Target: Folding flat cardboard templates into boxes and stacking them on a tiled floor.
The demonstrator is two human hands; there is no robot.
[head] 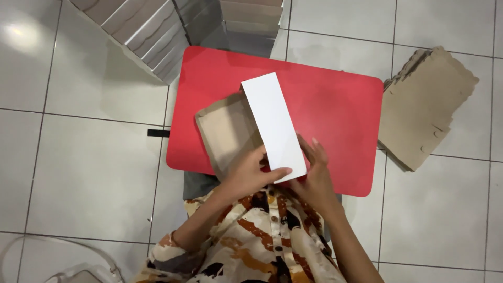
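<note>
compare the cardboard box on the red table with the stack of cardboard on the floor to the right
The box is a single piece partly folded up, with a white panel raised, and both hands hold it; the stack is many flat pieces, untouched. The box sits on the red table; the stack lies on the floor tiles. Both are brown cardboard.

Short-sleeved shirt (262, 236), cream w/ rust, orange & black blotches, dark buttons down front; bare forearms.

Under your hands a matt brown cardboard box (226, 131) with a smooth white flap (272, 123), smooth red tabletop (335, 105), glossy pale floor tiles (89, 173), rough cardboard stack (424, 112) at right
</note>
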